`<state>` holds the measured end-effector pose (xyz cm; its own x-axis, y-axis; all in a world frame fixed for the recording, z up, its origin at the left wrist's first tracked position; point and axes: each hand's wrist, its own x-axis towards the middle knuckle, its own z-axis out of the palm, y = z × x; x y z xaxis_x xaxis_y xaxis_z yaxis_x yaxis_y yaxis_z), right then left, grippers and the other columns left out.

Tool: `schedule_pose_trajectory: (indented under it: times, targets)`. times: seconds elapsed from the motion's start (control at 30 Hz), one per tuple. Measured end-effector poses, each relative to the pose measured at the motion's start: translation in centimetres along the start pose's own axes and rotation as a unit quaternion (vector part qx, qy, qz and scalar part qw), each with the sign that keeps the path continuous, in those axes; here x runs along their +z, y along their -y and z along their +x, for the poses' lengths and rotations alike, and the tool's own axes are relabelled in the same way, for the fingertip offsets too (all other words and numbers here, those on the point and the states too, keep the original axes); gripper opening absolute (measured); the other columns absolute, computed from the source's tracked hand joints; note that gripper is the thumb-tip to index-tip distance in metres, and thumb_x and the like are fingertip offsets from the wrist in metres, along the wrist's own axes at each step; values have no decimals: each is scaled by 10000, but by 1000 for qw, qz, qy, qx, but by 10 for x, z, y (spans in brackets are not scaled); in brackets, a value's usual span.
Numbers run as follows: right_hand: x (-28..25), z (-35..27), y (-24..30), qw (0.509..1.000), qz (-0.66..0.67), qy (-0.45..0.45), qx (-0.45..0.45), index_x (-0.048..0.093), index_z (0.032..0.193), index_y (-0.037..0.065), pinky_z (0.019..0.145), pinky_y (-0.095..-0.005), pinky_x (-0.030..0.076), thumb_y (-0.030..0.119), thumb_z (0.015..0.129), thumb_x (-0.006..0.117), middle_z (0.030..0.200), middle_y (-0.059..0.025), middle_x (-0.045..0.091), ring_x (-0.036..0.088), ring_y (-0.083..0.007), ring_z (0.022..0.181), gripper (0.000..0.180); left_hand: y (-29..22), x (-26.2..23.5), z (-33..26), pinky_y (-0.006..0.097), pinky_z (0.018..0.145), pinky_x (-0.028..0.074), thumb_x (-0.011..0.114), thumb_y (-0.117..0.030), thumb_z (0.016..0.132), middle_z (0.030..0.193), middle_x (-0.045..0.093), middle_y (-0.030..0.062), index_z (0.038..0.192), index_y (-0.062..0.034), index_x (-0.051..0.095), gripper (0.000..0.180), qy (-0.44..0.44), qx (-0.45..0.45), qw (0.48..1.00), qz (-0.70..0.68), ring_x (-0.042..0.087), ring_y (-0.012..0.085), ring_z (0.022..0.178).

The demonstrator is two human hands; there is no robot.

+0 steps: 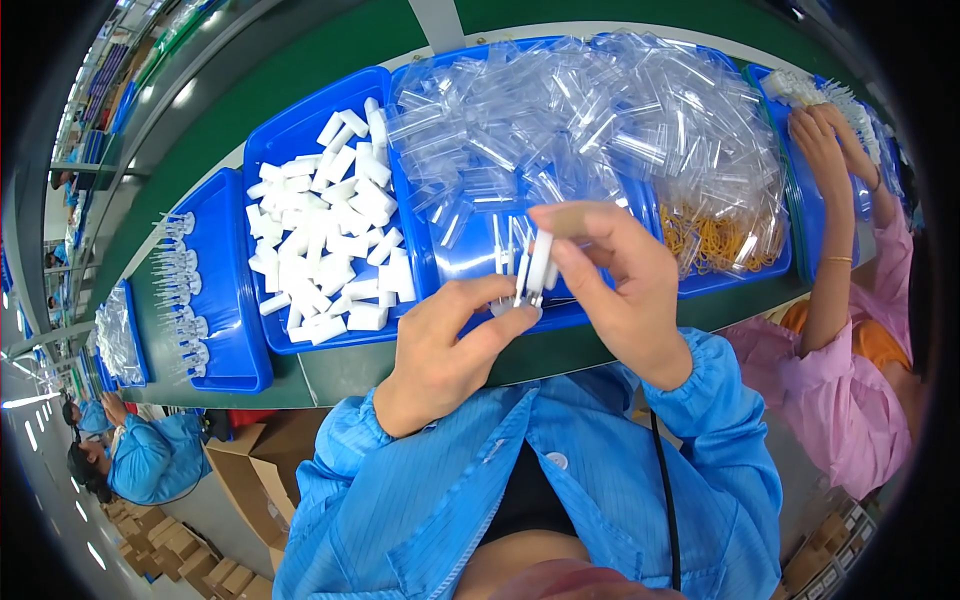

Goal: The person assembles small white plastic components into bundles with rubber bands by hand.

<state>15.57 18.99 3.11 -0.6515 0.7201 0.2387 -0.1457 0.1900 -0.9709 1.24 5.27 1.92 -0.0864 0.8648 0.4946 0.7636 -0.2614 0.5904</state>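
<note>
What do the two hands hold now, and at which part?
Both hands hold one small white plastic part: right fingers at its upper half, left fingertips at its lower end.

Brown cardboard boxes [190, 560] stacked lower left on floor, perhaps more [825, 560] lower right

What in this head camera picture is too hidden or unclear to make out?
- Small white part pinched between both hands: its lower end is covered by the left hand and the right hand, so its full shape is unclear.
- Clear plastic pieces in the blue tray: they overlap with glare, so single pieces cannot be told apart.
- Yellow rubber bands: partly buried under the clear pieces.
</note>
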Motion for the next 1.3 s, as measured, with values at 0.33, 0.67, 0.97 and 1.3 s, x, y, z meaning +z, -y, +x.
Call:
schedule_pose_trajectory:
  times: [0.33,0.67,0.97,1.3]
  targets:
    - [13,-15,7,997,25,38,70,667,1123,-14,801,-276,572,-26,930,626,1116,-115,688,680,-159,961,197,23,7,-10,320,628,559,723,-34,707,1034,697,138,1001,-54,691,296,-148,80,986,13,697,275,837]
    - [47,36,19,980,-129,150,-23,664,1135,19,795,-313,528,14,920,627,1112,-118,683,660,-219,1033,218,36,-39,-55,330,608,547,776,42,649,954,687,135,973,-48,681,349,-206,11,972,113,685,276,773]
    - [145,74,-29,823,-395,279,-299,644,1083,64,739,-352,536,90,813,714,922,-88,654,633,-259,917,280,70,-66,-97,332,719,545,770,105,733,1028,673,154,1065,-44,632,390,-308,-84,914,249,679,281,890]
    - [170,78,-36,776,-466,301,-299,624,1204,94,726,-360,561,44,801,668,904,-111,668,642,-262,933,408,79,-65,-104,319,736,541,770,92,756,1052,669,146,1078,-41,634,374,-340,-91,905,237,674,272,906]
